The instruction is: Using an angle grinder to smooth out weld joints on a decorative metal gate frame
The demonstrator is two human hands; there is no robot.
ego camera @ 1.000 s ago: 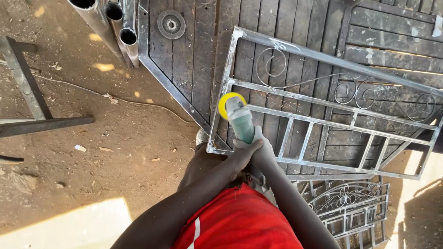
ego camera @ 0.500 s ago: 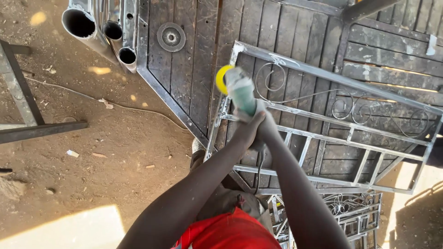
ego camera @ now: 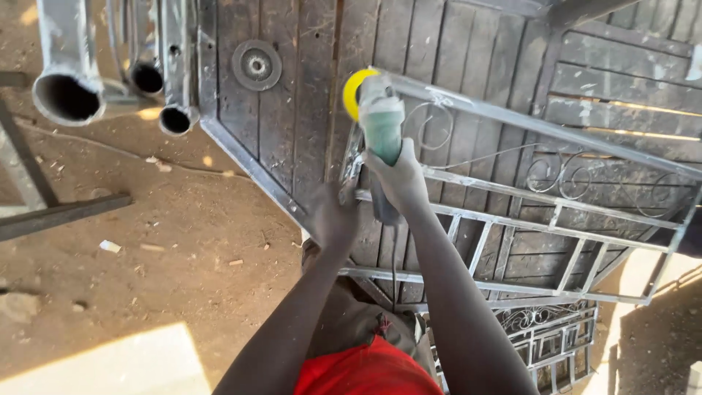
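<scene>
Angle grinder [ego camera: 382, 121] held out at arm's length, at 12 o'clock from the body, nose pointed away and yellow guard [ego camera: 352, 93] set against the upper left corner of the welded steel window grille [ego camera: 556, 219]. Probably carried this way to bring the disc onto the corner joint while keeping the tool well clear of the torso. Disc itself hidden behind guard and housing; contact with the metal could not be confirmed.

Grille laid flat on a dark ribbed metal door panel [ego camera: 292, 132], itself on the dirt floor [ego camera: 131, 278], so that the frame was supported along its length during work. Second scrolled grille [ego camera: 556, 340] lay at 5 o'clock, partly under the first. Steel pipes [ego camera: 69, 80] lay at 10 o'clock, open ends toward the camera. Loose grinding disc [ego camera: 257, 64] rested on the panel at 11 o'clock, near the tool but apart from it.

Right hand [ego camera: 400, 179] closed firmly around the rear body of the grinder, fingers wrapped, power cable hanging below the wrist. Left hand [ego camera: 334, 218] closed, just beside the tool at 8 o'clock of the right hand, at the left rail of the grille; what it clasped, rail or side handle, could not be told.
</scene>
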